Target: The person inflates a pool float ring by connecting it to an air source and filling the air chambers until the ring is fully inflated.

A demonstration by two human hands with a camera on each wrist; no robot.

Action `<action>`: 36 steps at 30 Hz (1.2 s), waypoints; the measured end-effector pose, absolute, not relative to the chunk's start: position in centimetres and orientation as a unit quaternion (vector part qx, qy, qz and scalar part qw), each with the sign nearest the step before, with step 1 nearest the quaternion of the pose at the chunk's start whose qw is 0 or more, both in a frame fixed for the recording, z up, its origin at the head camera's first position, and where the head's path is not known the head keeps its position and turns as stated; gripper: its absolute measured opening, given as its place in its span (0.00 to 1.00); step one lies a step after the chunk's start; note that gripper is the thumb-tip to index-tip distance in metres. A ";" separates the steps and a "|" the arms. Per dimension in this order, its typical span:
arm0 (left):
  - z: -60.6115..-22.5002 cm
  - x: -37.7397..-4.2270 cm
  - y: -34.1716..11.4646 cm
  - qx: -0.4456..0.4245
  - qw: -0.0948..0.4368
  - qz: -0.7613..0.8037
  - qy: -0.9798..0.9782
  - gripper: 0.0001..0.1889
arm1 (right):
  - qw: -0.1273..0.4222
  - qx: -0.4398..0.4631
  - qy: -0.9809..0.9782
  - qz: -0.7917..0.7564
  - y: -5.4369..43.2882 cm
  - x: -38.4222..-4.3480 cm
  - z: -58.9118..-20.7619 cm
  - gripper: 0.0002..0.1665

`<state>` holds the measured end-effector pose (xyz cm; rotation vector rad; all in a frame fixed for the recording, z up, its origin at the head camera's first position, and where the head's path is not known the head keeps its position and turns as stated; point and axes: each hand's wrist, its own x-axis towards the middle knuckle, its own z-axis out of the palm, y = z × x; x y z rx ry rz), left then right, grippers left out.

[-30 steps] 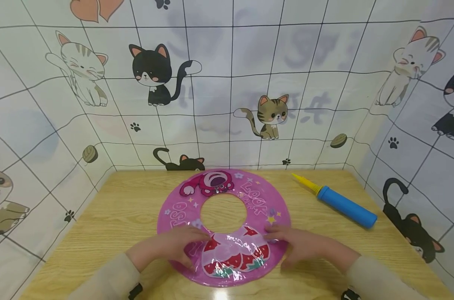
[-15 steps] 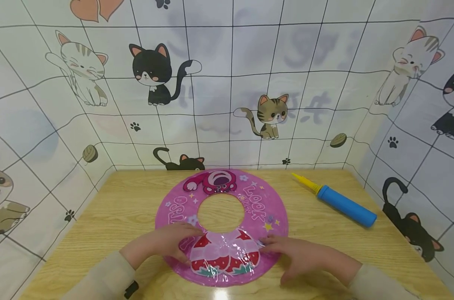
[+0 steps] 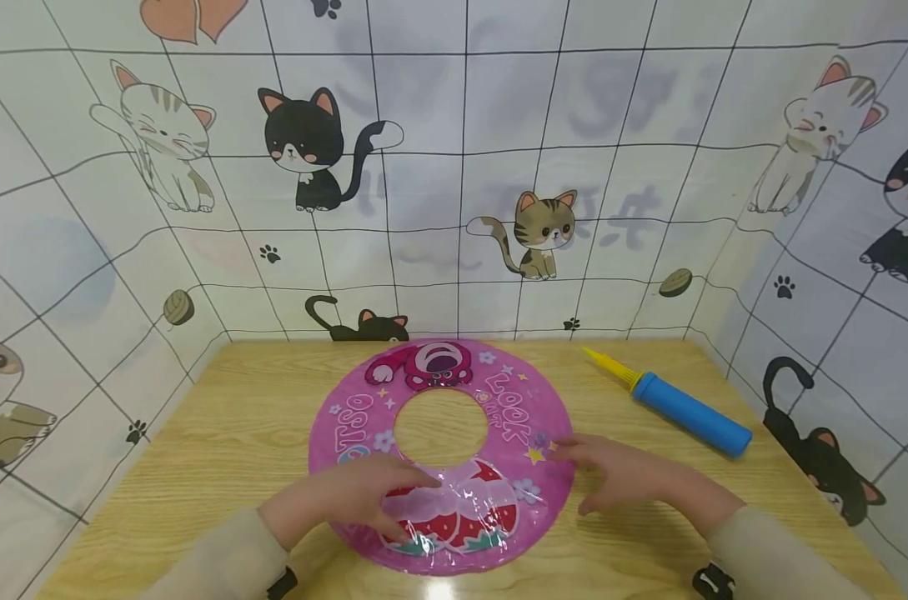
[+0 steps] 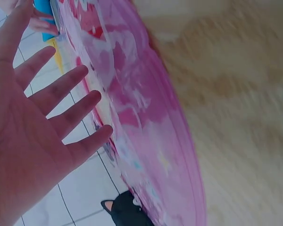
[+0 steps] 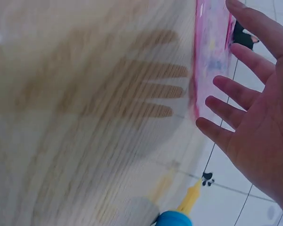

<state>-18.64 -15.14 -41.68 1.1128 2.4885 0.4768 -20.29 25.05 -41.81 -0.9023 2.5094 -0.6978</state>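
Note:
A flat pink swim ring [image 3: 509, 408] with a bear, lettering and strawberries printed on it lies on the wooden table. Over its near left part is my left hand [image 3: 363, 493], fingers spread; the left wrist view shows the palm [image 4: 28, 136] with nothing held. At the ring's right edge, my right hand [image 3: 626, 471] hovers or lightly touches it, fingers straight and apart. The right wrist view shows that palm [image 5: 259, 127] bare, with finger shadows on the wood. Whether either hand touches the ring is hard to tell.
A hand pump with blue barrel [image 3: 694, 414] and yellow nozzle [image 3: 611, 367] lies at the back right of the table [image 3: 228, 417]. White tile-patterned sheeting [image 3: 431, 183] printed with cats stands behind and on both sides.
The ring has shifted and turned slightly to the left. My left hand went left, then back right over the strawberries; my right hand has moved outward to the ring's right edge.

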 end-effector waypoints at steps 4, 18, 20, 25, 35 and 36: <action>-42.2 -18.5 -14.2 0.405 0.188 0.169 0.879 0.35 | 0.184 -0.339 0.887 -0.255 25.5 -21.4 -42.4 0.41; -43.1 -18.2 -13.0 0.395 0.180 0.143 0.890 0.42 | 0.207 -0.341 0.880 -0.259 24.9 -23.2 -44.1 0.44; -43.1 -18.3 -13.2 0.392 0.182 0.147 0.890 0.41 | 0.213 -0.343 0.878 -0.259 24.9 -23.1 -44.0 0.46; -42.9 -18.5 -13.9 0.388 0.181 0.161 0.889 0.40 | 0.240 -0.334 0.872 -0.266 24.8 -22.4 -43.3 0.45; -43.3 -19.0 -15.6 0.368 0.186 0.167 0.895 0.39 | 0.263 -0.341 0.859 -0.276 24.2 -20.0 -42.9 0.43; -43.3 -19.1 -15.8 0.365 0.186 0.167 0.897 0.39 | 0.263 -0.344 0.859 -0.273 24.0 -19.8 -42.8 0.43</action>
